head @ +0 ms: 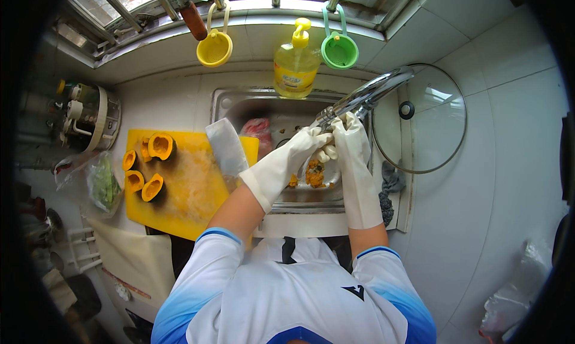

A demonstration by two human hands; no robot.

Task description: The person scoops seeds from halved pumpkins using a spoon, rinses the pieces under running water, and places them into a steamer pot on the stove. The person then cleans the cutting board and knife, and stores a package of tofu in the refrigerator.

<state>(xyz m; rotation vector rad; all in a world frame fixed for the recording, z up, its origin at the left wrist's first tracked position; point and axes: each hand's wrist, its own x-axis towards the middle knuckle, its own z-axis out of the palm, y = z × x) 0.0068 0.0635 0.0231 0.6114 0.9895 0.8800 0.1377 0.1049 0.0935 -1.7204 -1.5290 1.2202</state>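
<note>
Both my hands wear white rubber gloves and meet over the stainless steel sink [310, 206], under the spout of the chrome faucet [364, 94]. My left hand [310, 142] is bent just below the spout, its fingers turned toward the right hand. My right hand [349, 130] is raised close to the faucet's base, its fingers bent. The gloves overlap, so I cannot tell whether either holds anything. A pale streak, apparently water, runs below the left hand. Orange squash scraps [315, 175] lie in the sink beneath the hands. A pinkish-red bag [257, 132] sits at the sink's left side.
A yellow cutting board [188, 187] overlaps the sink's left edge, bearing a cleaver [227, 146] and several hollowed squash pieces [161, 146]. A yellow soap pump bottle [295, 70] stands behind the sink. A glass lid [420, 128] leans at right. Dark scouring pads [387, 205] lie below it.
</note>
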